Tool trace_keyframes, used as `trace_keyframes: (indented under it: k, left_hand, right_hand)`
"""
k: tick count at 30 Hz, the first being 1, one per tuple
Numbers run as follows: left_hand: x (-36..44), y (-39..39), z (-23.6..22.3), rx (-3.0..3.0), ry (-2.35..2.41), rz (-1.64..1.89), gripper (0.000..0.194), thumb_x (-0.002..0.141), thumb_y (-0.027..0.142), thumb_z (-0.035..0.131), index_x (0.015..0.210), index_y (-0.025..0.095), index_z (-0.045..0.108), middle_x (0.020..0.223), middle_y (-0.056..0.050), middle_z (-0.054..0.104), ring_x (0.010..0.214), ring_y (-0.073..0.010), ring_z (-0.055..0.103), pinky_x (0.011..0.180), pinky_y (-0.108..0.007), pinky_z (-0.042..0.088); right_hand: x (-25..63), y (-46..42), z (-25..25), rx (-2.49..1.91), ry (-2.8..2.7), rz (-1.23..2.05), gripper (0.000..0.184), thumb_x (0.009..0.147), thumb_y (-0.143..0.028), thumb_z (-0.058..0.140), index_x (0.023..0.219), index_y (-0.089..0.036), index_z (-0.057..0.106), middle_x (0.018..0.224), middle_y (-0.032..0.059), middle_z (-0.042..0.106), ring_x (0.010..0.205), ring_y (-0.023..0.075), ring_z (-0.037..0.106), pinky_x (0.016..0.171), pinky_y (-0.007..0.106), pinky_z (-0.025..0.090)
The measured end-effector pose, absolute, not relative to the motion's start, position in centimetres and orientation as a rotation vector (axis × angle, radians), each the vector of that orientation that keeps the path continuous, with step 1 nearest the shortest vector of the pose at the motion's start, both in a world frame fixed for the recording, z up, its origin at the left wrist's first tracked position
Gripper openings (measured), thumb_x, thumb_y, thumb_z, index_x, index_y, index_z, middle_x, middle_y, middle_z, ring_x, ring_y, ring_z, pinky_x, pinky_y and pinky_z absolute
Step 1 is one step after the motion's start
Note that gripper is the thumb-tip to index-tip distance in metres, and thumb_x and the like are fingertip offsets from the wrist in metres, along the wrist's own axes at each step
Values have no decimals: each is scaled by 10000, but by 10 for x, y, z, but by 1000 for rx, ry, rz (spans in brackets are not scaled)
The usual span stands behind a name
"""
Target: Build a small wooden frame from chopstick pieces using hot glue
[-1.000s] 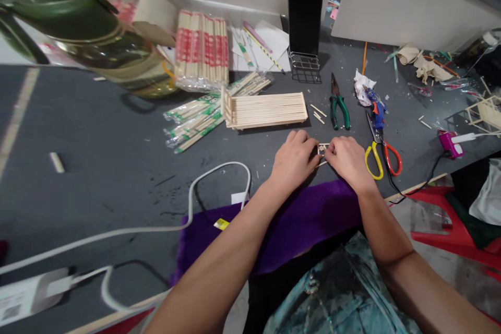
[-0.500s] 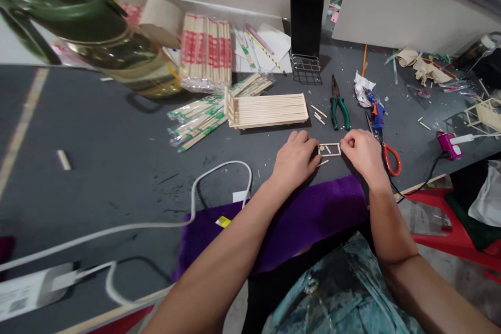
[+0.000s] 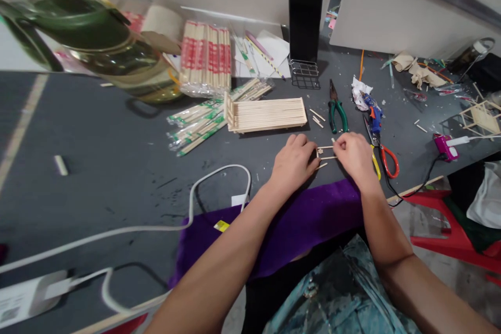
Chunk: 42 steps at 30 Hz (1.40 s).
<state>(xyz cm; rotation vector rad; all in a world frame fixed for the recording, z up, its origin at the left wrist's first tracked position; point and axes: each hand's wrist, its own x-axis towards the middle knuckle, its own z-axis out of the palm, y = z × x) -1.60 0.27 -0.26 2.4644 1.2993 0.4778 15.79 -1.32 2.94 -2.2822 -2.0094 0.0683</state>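
A small rectangular frame of thin wooden sticks [image 3: 325,147] lies on the dark table between my hands. My left hand [image 3: 294,160] is closed at its left end, thumb and fingers against the end stick. The fingers of my right hand [image 3: 354,155] are pinched round a short wooden stick [image 3: 333,141] that crosses the frame's right part; most of that stick is hidden. One loose stick [image 3: 321,166] lies just below the frame. Beyond my hands stands a bed-like model of wooden sticks [image 3: 268,115], with several short offcuts [image 3: 318,121] to its right.
Green-handled pliers [image 3: 336,109], a blue glue gun [image 3: 373,115] and scissors with an orange handle [image 3: 390,162] lie right of centre. Packed chopsticks [image 3: 206,57], a phone [image 3: 305,18] on a wire stand and a large jug [image 3: 117,57] stand behind. A white cable [image 3: 191,193] crosses the left.
My right hand has shifted left from the frame's right end, now over its right part with a short stick in its fingers. My left hand stays at the left end.
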Motion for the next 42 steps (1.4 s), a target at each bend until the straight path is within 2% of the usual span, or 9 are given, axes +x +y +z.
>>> trace_keyframes:
  k: [6,13,19,26,29,34,42]
  left_hand:
    - [-17,3,0,2440,1307,474,171,912,270,591,1016,161,672,1001,-106,581,1003,-279,519,848,-389,495]
    - [-17,4,-2,2403,1303,487,267,898,335,650,1109,171,635,1023,-94,581,1007,-280,530,873,-401,495]
    - [-14,4,-3,2418,1325,458,305,913,299,629,1184,160,643,1057,-113,592,1034,-300,531,870,-405,501]
    - [-13,2,-2,2417,1335,450,221,917,275,618,1097,162,678,1044,-114,601,1010,-294,534,824,-398,506]
    - [-13,2,-2,2417,1328,461,205,910,272,625,1076,163,678,1033,-113,600,1008,-295,532,825,-400,504]
    - [-13,2,-2,2432,1329,460,220,905,276,632,1091,166,670,1046,-116,601,1032,-298,532,850,-399,504]
    - [-13,3,-1,2444,1328,432,212,910,265,614,1081,157,678,1062,-121,609,1041,-300,532,863,-400,509]
  right_hand:
    - [185,6,28,-2327,-2018,32,222,946,-303,573,838,-218,748,940,82,730,908,235,611,694,313,379]
    - [184,-26,32,-2421,-1998,65,231,950,-360,594,825,-221,730,914,58,740,893,220,635,679,302,364]
    - [176,-30,31,-2504,-1984,113,194,937,-282,569,829,-215,716,914,61,741,903,221,646,664,300,364]
    - [174,-26,33,-2504,-1957,182,202,921,-305,586,820,-205,728,883,75,734,851,221,642,641,298,356]
    - [173,-25,38,-2435,-1865,243,186,899,-271,597,770,-208,715,833,48,725,797,197,625,629,288,340]
    - [159,-23,43,-2205,-1753,524,195,885,-320,614,743,-217,700,741,-8,700,686,149,588,619,264,339]
    - [147,-18,30,-2264,-1796,580,201,863,-322,584,725,-225,694,714,9,696,694,166,587,613,282,301]
